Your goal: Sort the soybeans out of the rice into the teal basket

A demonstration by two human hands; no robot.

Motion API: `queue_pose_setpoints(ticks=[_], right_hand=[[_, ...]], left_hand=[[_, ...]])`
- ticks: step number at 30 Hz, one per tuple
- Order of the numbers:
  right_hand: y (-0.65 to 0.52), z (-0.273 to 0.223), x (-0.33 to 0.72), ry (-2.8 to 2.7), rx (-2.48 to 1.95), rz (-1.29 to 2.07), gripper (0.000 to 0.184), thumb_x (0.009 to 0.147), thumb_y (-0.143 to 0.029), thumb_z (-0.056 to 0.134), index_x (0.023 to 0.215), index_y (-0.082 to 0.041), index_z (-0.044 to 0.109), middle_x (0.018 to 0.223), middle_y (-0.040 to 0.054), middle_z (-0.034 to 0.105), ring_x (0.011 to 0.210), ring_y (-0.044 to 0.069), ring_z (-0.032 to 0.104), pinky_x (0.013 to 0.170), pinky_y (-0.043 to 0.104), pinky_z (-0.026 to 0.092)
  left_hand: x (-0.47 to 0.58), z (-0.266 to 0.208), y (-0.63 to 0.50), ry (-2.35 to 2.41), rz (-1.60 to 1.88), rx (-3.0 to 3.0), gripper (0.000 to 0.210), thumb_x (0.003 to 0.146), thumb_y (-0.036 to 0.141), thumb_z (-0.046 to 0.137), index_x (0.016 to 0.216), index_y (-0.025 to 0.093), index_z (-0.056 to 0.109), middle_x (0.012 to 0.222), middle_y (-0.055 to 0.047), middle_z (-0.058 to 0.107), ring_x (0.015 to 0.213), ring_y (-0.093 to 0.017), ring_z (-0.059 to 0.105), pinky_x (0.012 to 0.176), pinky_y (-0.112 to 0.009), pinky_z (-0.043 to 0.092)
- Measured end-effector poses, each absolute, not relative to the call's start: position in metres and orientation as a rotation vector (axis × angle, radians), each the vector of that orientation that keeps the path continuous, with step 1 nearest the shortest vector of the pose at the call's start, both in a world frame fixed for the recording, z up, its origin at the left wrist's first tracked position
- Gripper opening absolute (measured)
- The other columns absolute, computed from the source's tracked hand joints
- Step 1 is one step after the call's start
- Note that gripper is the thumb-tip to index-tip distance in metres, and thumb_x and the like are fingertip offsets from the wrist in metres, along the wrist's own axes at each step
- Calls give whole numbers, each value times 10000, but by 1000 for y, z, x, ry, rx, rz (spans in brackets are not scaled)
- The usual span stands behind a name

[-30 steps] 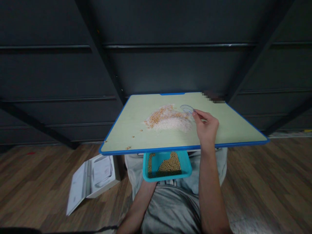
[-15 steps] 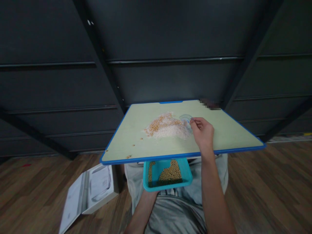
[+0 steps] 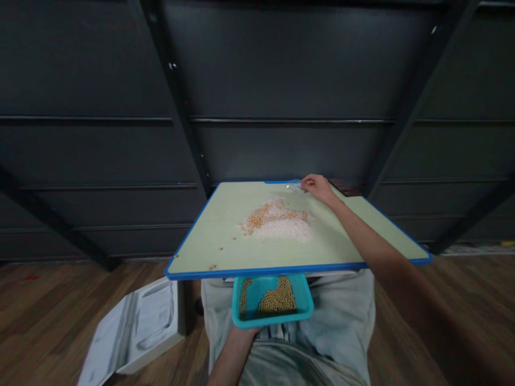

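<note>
Green worktop point(image 3: 225, 225): pale top with a blue rim, seen from the head view, in front of a dark panelled wall point(image 3: 281, 80).
Pile point(image 3: 277, 220): white grains mixed with tan beans, heaped near the middle of the worktop; a few loose beans lie toward the near left corner.
Right hand point(image 3: 317, 187): stretched to the far edge of the worktop, well beyond the pile, fingers curled together on a small clear scoop point(image 3: 295, 186) that lies on the surface.
Left hand point(image 3: 241, 329): mostly hidden under the tray; its grip cannot be told.
Tray point(image 3: 272, 317): teal, just below the worktop's near edge, above the lap, with beans inside.
Box point(image 3: 132, 327): white, open, on the wooden floor point(image 3: 422, 332) to the left.
</note>
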State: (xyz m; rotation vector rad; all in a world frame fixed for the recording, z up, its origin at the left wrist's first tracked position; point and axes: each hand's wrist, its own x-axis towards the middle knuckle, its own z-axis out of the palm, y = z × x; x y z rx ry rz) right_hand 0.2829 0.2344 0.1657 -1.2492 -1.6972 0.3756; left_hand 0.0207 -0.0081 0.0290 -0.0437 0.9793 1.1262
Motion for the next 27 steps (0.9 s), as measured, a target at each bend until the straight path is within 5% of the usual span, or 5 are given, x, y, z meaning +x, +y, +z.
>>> queue_pose_setpoints(ticks=[7,11,16,19,27], right_hand=[[278,143,257,-1694,-1360,469,154,871,-236,692,969,-121,720,929,67,748,846,200,699,789,338,559],[290,140,243,-1735,-1360,573,350,970,-354,629,1265,-167,605,1271,101,626,1057,242,655,880,446,571],[282,139,226,-1784,-1244,681,127,793,-211,745,821,-89,763,782,70,743,721,176,659,761,320,533],[267,141,222,-1807,-1186,727,79,740,-183,734,755,-117,774,702,34,731,662,151,627,735,301,510],[230,143,225,-1799,-1159,818,93,712,-183,722,766,-133,778,664,38,736,613,152,624,681,303,527]], left_hand=[[21,43,-10,1014,1130,-150,457,693,339,232,421,215,577,274,68,560,316,-63,502,664,-190,443],[19,37,-9,867,1020,-143,602,686,418,84,725,104,597,408,-42,637,384,-156,554,621,-321,474],[22,47,-10,1039,1069,-196,616,716,349,33,390,242,544,272,40,562,420,-100,560,870,-274,329],[20,45,-9,1103,1142,-168,639,726,323,29,263,256,464,257,86,545,327,-57,496,948,-224,165],[16,12,-3,852,1145,-119,550,693,419,115,486,224,586,478,50,658,460,-103,569,791,-326,407]])
